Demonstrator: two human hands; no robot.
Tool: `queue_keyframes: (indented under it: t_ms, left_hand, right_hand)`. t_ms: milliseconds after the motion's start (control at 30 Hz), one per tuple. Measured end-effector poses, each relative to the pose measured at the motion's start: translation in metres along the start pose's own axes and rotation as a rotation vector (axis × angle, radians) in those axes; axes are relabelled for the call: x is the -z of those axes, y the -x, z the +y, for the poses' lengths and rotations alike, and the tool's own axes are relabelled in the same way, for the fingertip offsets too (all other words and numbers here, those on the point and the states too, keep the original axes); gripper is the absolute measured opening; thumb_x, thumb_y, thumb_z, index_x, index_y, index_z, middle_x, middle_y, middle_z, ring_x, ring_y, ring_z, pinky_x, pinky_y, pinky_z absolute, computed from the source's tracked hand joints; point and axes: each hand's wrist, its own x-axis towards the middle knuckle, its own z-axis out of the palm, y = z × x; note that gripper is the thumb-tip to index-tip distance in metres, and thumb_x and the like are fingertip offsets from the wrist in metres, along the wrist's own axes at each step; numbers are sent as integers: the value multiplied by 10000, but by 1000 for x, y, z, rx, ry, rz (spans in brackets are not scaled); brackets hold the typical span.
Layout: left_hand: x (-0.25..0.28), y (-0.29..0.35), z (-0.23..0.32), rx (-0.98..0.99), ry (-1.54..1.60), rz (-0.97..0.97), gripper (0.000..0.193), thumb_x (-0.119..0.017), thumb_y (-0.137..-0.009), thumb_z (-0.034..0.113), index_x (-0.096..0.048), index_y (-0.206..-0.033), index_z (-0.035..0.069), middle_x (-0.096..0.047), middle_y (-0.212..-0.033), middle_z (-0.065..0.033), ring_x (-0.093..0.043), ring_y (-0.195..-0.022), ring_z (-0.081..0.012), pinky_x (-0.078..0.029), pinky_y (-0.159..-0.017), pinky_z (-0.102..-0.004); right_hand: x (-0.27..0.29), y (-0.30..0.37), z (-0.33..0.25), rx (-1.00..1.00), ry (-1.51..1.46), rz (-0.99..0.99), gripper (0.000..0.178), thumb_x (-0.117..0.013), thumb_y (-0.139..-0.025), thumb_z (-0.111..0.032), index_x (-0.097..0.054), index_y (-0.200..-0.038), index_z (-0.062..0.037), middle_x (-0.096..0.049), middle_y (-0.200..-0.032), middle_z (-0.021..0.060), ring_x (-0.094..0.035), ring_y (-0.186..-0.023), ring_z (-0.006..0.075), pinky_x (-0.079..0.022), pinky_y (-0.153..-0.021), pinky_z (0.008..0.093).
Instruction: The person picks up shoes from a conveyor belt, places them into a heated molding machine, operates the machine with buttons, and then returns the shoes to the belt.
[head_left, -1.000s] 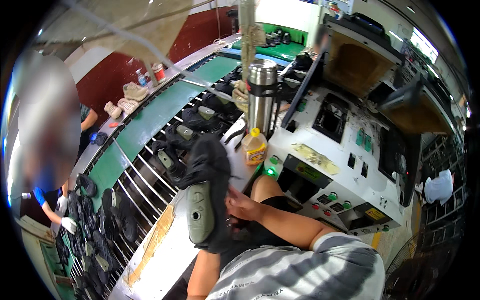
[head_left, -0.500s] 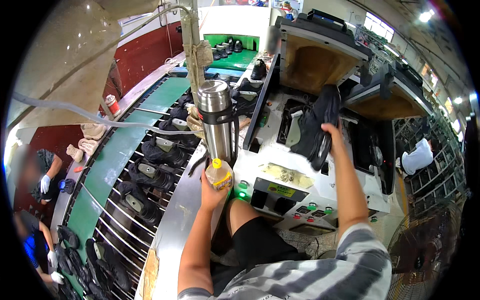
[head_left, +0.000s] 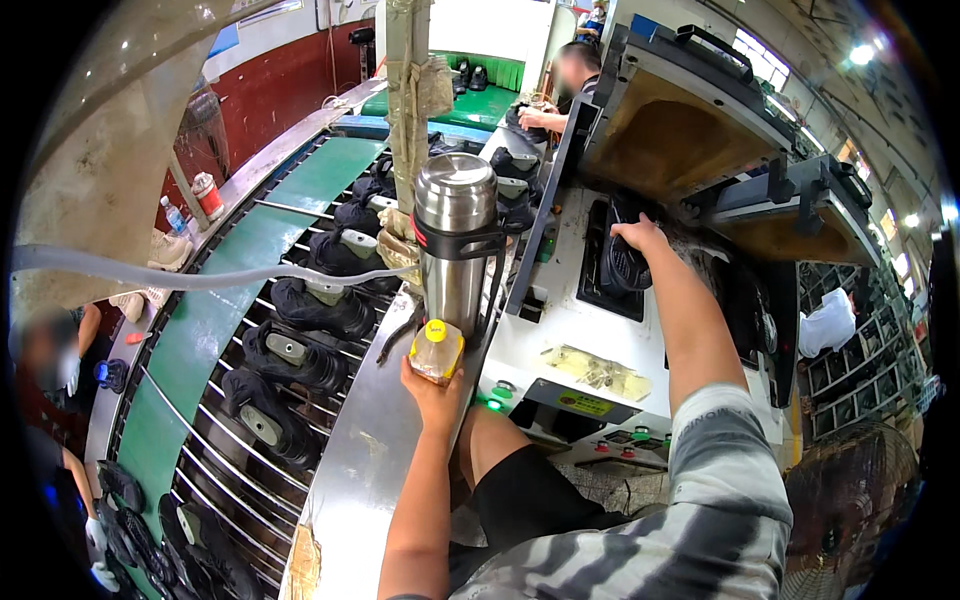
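My left hand (head_left: 434, 393) is closed around a small clear plastic bottle (head_left: 438, 352) with a yellow cap, held upright just in front of a steel thermos (head_left: 456, 240). My right hand (head_left: 643, 236) grips a black shoe (head_left: 625, 268) at the left opening of a white machine (head_left: 520, 350). The shoe sits in or just over that dark recess (head_left: 612, 303), below a raised lid (head_left: 655, 130). Some of my right fingers are hidden behind the shoe.
On my left, a roller conveyor (head_left: 228, 440) with a green belt (head_left: 215, 320) carries several black shoes (head_left: 290, 350). A second raised lid (head_left: 790, 225) stands to the right, near a fan (head_left: 850, 500). A co-worker (head_left: 578, 70) handles a shoe at the far end; others work at left.
My right hand has lowered the black shoe from above the machine into or onto the left recess. My left hand still holds the bottle. A co-worker has come into view at the far end.
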Motion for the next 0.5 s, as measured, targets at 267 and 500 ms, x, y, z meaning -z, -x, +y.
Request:
queue_keyframes:
  t_ms: [267,500]
  left_hand:
    - [-17,140,60,299,201,-21,756,-600,-891,152,-168,-1474,-57,-256,-1470,-257,-258,-1390,-364,-245,-1148,-430]
    - [-67,112,71,837,1099,17,584,-389,-998,150,-177,-1528,22,-253,-1567,-119,-265,-1428,-227,-196,-1179,-372]
  right_hand:
    - [22,80,21,72,-45,-26,838,-516,-820,-656,-351,-1497,-190,-464,-1418,242,-462,-1302,396,-373,-1080,460]
    - [43,144,162,502,-82,526,573,-679,-810,-405,-562,-1296,-125,-580,-1226,168,-539,-1155,350,-428,-988,444]
